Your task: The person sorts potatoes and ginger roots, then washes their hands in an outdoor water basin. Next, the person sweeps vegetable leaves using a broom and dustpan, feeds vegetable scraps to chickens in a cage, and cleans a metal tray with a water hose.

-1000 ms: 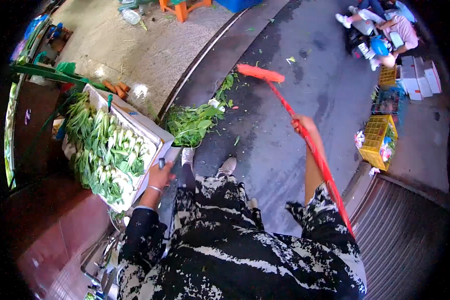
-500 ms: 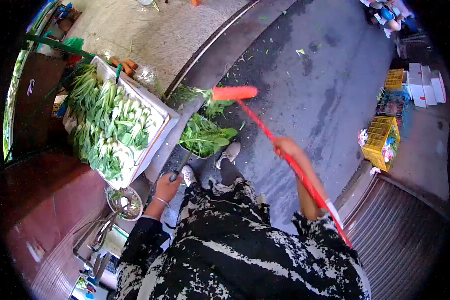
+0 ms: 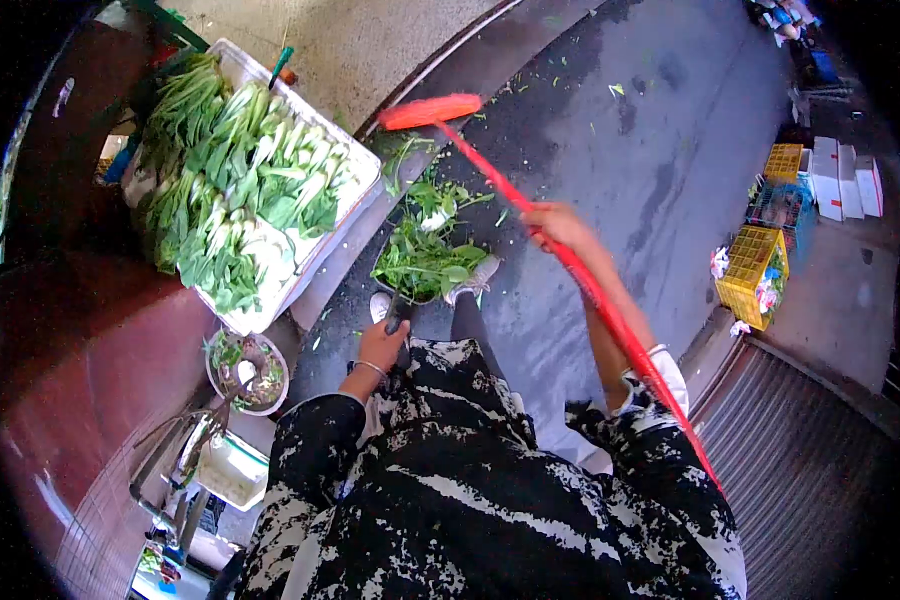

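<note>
The right hand point(image 3: 558, 226) grips the pole of the red broom point(image 3: 491, 172), whose head has shifted away toward the kerb, now beyond the loose greens point(image 3: 422, 252). The left hand point(image 3: 378, 347) grasps the dustpan handle point(image 3: 398, 316), near the foam box point(image 3: 368, 172).

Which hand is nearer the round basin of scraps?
Left. The left hand, on the dark handle, is a bit to the right of the basin; the right hand, on the red pole, is farther right and ahead.
</note>
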The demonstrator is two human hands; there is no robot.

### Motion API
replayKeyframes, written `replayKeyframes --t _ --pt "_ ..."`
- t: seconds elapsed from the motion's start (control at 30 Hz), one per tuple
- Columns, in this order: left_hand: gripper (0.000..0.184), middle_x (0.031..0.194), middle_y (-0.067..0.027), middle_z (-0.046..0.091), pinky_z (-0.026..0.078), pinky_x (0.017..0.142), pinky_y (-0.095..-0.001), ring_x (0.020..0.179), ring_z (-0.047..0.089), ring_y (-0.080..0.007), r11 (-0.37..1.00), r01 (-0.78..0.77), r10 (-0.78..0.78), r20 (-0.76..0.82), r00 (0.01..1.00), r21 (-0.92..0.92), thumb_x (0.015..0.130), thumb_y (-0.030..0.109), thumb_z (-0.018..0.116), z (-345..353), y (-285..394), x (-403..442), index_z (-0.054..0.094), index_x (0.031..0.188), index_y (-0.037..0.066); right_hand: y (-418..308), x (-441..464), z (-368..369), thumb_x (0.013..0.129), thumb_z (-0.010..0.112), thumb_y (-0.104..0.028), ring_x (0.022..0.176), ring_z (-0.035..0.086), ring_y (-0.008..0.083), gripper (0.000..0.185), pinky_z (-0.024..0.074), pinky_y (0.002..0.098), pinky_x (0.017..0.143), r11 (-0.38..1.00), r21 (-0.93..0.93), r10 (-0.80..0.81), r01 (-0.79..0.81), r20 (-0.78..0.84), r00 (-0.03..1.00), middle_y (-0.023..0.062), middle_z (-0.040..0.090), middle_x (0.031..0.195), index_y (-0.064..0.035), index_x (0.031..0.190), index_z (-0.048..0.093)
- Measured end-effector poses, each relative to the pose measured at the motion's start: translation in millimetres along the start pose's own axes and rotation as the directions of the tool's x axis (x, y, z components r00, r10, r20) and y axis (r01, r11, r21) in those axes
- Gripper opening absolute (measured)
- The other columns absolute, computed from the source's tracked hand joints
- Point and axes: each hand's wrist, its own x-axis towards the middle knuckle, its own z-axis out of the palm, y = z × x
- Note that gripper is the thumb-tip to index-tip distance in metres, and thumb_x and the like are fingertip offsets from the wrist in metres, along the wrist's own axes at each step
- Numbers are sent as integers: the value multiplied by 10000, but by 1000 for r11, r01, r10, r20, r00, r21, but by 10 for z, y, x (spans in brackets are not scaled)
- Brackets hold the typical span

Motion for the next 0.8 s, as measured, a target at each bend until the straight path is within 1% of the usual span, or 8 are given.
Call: replayKeyframes --t 0.2,0.37,0.4,0.47,0.53,0.6,0.7,0.8 --pt "437 653 -181 578 424 588 -398 641 564 -341 1000 29 -28 -70 997 12 734 446 550 62 -115 29 581 722 10 341 -960 304 746 573 -176 388 432 88 198 340 236 335 976 -119 181 -184 -29 983 12 491 557 -21 869 575" --pt "425 663 -193 579 429 600 -409 652 561 -358 997 66 -63 -75 995 37 734 423 554 30 -89 -11 581 701 0 531 -1666 135 746 563 -147 393 441 92 213 347 241 345 983 33 183 -181 -85 979 11 499 562 -9 909 571" --pt "420 665 -196 578 428 600 -415 654 559 -364 997 17 -7 -132 991 78 734 417 555 40 -69 -55 581 700 -1 559 -1683 88 746 563 -147 393 441 92 213 347 241 345 981 37 191 -189 -83 978 11 499 562 -9 909 571" --pt "416 667 -200 576 426 599 -420 657 557 -369 992 -19 42 -182 982 126 735 411 556 33 2 -118 582 698 -3 565 -1570 -69 751 556 -153 387 438 95 186 347 240 347 982 97 180 -161 -231 956 13 501 556 -12 871 570" --pt "415 667 -204 572 421 595 -430 659 554 -372 997 0 13 -162 987 79 738 409 553 45 39 -98 582 699 -3 725 -1188 -340 777 533 -215 399 430 82 211 329 234 344 994 1 103 -107 -294 950 4 490 526 -31 865 587" --pt "418 659 -201 570 419 590 -431 654 553 -369 994 18 -1 -161 987 104 738 409 554 121 -59 -24 579 699 -6 780 -726 -580 778 523 -252 384 417 91 210 324 238 343 978 188 141 -86 -303 943 6 474 497 -58 707 560" --pt "420 646 -196 566 415 580 -429 643 550 -365 995 43 -31 -136 990 85 738 412 555 206 -40 33 577 693 -5 1042 -9 -793 772 527 -274 376 414 102 255 330 251 347 926 353 228 -131 -251 941 16 473 485 -75 615 507" --pt "416 639 -186 566 411 571 -423 638 545 -367 998 57 -56 -41 998 28 740 424 551 197 -23 61 582 683 14 1148 43 -265 761 559 -278 384 420 97 246 344 248 342 944 289 229 -162 -218 949 6 471 516 -53 670 522"
